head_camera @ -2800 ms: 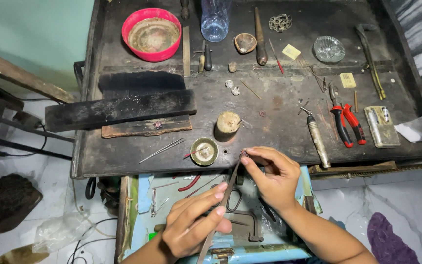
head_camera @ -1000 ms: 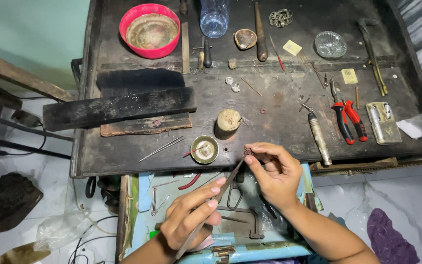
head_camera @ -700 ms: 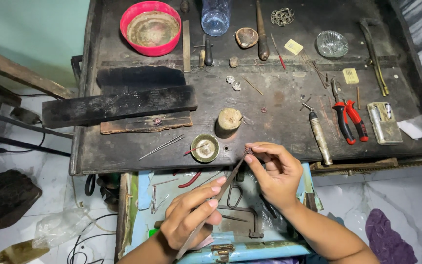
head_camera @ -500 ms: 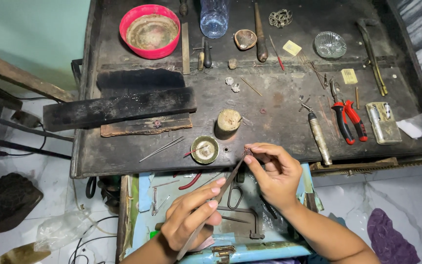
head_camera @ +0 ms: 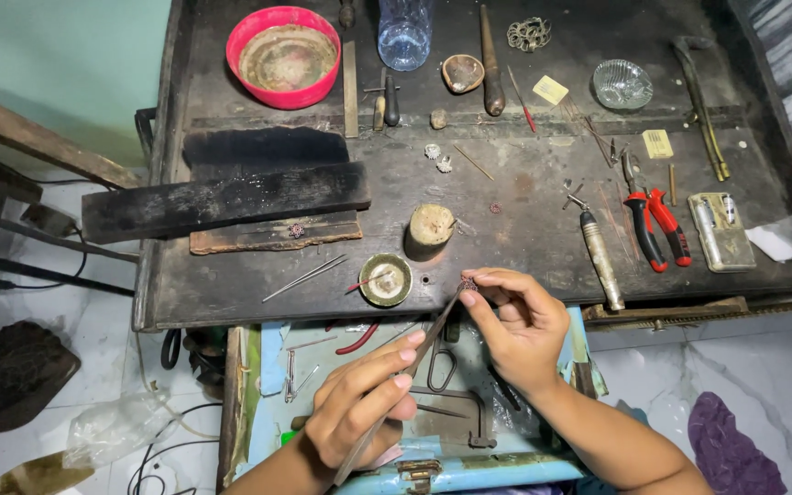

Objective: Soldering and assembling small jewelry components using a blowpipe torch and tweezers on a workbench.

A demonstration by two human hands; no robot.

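My right hand (head_camera: 517, 325) pinches a tiny ring-like metal piece (head_camera: 467, 282) between thumb and fingertips at the front edge of the dark workbench (head_camera: 524, 183). My left hand (head_camera: 361, 408) grips a long thin file (head_camera: 414, 365) that slants up to the right, and its tip touches the small piece. Both hands hover over an open blue drawer (head_camera: 469, 472) holding scissors and small tools. A small brass dish (head_camera: 385, 280) sits just left of the piece, with a short wooden peg (head_camera: 430, 226) behind it.
A red bowl (head_camera: 283, 55), a plastic bottle (head_camera: 404, 32) and a glass dish (head_camera: 621, 84) stand at the back. Red-handled pliers (head_camera: 654, 229), a metal-handled tool (head_camera: 600, 261) and a small tin (head_camera: 721, 231) lie at the right. A charred block (head_camera: 222, 197) lies at the left.
Since 2.8 s ago the left hand has shifted slightly with the file along the small piece; the right hand stays at the bench edge. Little else has moved.
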